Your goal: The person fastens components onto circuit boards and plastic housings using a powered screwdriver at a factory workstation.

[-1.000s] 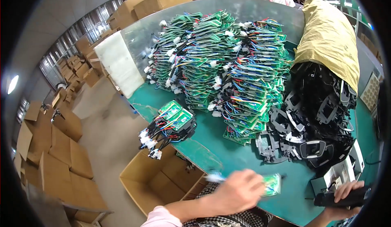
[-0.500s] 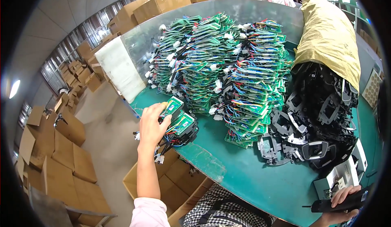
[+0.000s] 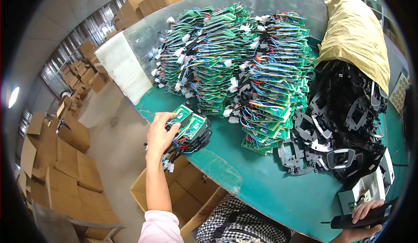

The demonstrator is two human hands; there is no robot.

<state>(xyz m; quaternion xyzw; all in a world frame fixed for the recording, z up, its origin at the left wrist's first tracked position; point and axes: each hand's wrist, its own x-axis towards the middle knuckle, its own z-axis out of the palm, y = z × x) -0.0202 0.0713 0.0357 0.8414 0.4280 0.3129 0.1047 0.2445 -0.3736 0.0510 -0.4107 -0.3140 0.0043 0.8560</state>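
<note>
My left hand (image 3: 159,135) pinches the near edge of a green circuit board (image 3: 184,111) at the table's left edge. That board lies level on a small pile of boards set in black plastic frames (image 3: 201,139). Wires and white connectors (image 3: 169,167) hang from the pile over the edge. At the lower right, my right hand (image 3: 365,211) is wrapped round a black electric screwdriver (image 3: 342,222), its thin bit pointing left. The fingertips of my left hand are partly hidden behind the board.
Tall stacks of wired circuit boards (image 3: 217,60) stand on the green table (image 3: 226,173). Black and grey plastic frames (image 3: 300,156) spill from a yellow sack (image 3: 355,38) at right. A white box (image 3: 363,188) stands near the screwdriver. An open carton (image 3: 191,195) sits below the table's edge.
My left hand has lowered the circuit board, which was tilted above the pile, so it now rests flat there. My right hand keeps its hold on the screwdriver.
</note>
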